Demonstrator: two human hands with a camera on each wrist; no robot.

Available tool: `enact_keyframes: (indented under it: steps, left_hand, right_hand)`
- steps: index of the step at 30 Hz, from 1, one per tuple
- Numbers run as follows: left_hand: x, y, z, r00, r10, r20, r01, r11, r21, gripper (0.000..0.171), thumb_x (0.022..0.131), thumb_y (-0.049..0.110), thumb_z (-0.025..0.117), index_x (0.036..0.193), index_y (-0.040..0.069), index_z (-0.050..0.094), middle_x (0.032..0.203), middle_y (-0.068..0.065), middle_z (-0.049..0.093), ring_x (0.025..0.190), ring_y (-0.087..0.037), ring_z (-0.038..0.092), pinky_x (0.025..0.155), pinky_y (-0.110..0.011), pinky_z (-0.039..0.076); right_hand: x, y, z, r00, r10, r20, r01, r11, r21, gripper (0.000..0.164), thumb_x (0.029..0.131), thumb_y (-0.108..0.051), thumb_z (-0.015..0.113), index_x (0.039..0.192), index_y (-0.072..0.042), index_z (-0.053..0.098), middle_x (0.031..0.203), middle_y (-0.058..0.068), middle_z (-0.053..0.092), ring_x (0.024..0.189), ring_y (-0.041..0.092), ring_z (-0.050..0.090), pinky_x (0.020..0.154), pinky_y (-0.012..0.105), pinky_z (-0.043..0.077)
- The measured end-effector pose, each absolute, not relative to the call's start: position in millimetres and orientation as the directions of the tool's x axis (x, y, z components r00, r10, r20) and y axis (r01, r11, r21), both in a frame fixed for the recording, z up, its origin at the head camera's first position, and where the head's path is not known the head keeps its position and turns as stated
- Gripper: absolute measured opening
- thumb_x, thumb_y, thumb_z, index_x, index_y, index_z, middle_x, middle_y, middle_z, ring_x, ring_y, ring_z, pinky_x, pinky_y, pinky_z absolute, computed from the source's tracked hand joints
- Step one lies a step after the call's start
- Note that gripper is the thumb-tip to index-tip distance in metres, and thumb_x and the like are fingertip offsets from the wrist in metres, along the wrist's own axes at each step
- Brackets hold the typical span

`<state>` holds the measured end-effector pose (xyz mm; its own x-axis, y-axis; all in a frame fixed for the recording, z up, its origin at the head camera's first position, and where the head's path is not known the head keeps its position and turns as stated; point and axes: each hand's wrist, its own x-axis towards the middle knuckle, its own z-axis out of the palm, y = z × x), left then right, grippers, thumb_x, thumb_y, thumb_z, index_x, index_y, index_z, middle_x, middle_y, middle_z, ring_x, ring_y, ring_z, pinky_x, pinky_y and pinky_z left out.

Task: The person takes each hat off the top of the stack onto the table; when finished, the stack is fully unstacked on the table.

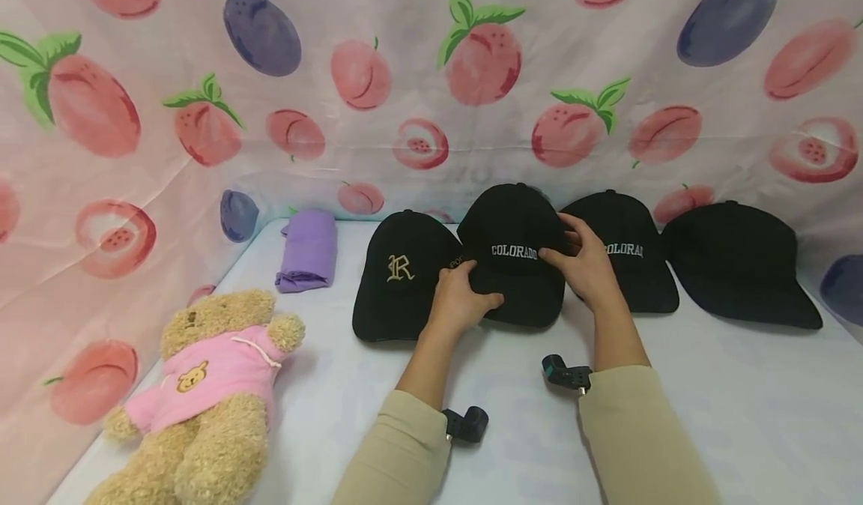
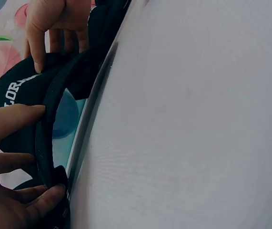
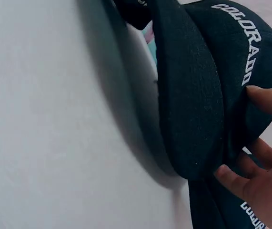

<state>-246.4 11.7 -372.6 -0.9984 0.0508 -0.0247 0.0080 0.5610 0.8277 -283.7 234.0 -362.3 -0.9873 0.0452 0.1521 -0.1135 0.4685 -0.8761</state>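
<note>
Both hands hold a black baseball cap (image 1: 515, 288) with white COLORADO lettering, tipped up with its brim toward me. My left hand (image 1: 461, 299) grips its left side, thumb on the brim and fingers at the edge. At the crown's right side my right hand (image 1: 585, 261) pinches it, thumb by the last letter and fingers partly hidden behind. In the right wrist view the held cap's brim (image 3: 188, 105) stands over the white surface. A black cap with a gold R (image 1: 401, 280) is left of it, and another lettered black cap (image 1: 623, 250) sits behind the right hand.
A plain black cap (image 1: 731, 265) lies at the far right of the row. Folded purple cloth (image 1: 309, 250) lies at the back left. A teddy bear in a pink top (image 1: 216, 370) lies at the left. Fruit-patterned fabric (image 1: 404, 55) hangs behind the white surface (image 1: 519, 445).
</note>
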Motion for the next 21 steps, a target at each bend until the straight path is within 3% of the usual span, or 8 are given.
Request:
enact_keyframes:
  steps: [13, 21]
  left_hand:
    - [-248, 17, -369, -0.997, 0.048, -0.066, -0.019, 0.647, 0.762, 0.086, 0.085, 0.024, 0.085, 0.156, 0.003, 0.042, 0.15, -0.029, 0.043, 0.139, -0.044, 0.044, 0.116, -0.052, 0.041]
    - [-250, 23, -369, -0.997, 0.052, -0.063, -0.014, 0.643, 0.765, 0.08, 0.086, 0.02, 0.083, 0.154, -0.001, 0.044, 0.152, -0.028, 0.045, 0.142, -0.043, 0.045, 0.118, -0.052, 0.039]
  right_hand:
    - [-307, 232, -361, -0.998, -0.041, 0.057, -0.07, 0.507, -0.859, 0.08, 0.1, -0.02, 0.068, 0.166, -0.02, 0.023, 0.164, 0.026, 0.031, 0.151, 0.044, 0.034, 0.118, 0.06, 0.035]
    - [-318, 230, -358, -0.999, -0.043, 0.005, -0.027, 0.529, -0.848, 0.08, 0.101, -0.02, 0.066, 0.167, -0.02, 0.02, 0.163, 0.027, 0.032, 0.15, 0.045, 0.033, 0.119, 0.061, 0.034]
